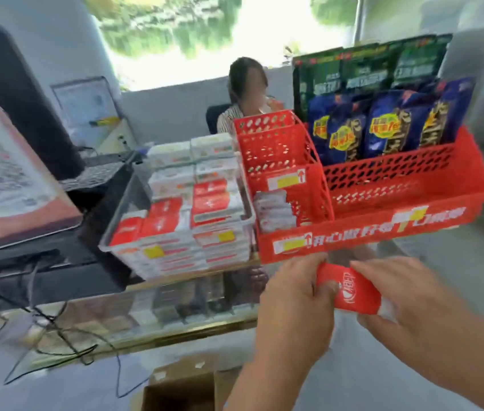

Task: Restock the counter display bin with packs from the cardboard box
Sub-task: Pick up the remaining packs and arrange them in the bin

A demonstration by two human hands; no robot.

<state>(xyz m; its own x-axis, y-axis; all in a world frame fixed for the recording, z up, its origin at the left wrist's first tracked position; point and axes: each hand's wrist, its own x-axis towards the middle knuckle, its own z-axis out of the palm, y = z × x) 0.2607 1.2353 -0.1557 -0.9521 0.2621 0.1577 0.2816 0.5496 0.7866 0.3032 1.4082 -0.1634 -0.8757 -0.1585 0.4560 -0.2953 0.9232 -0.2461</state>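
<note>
Both hands are raised in front of the red display bin [362,232], sharing one red pack [350,289] that sits just below the bin's printed front wall. The left hand [297,304] comes up from below with its forearm steep, its fingers [328,287] wrapped over the pack's left end, the thumb on the printed face. The right hand [412,298] reaches in from the lower right, palm down, its fingers closed on the pack's right end, where a bit of clear wrapper shows. The bin stands on the glass tabletop [175,315]; its narrow left compartment holds a short stack of pale packs [273,209], and the wide right compartment holds upright blue snack bags [383,129] with dark green packs [362,69] behind. Just left of the bin is a clear tray [175,215] piled with red and white boxes. An open cardboard box [181,387] lies on the floor below. A seated person [246,93] is behind the tabletop; everything is motion-blurred.
</note>
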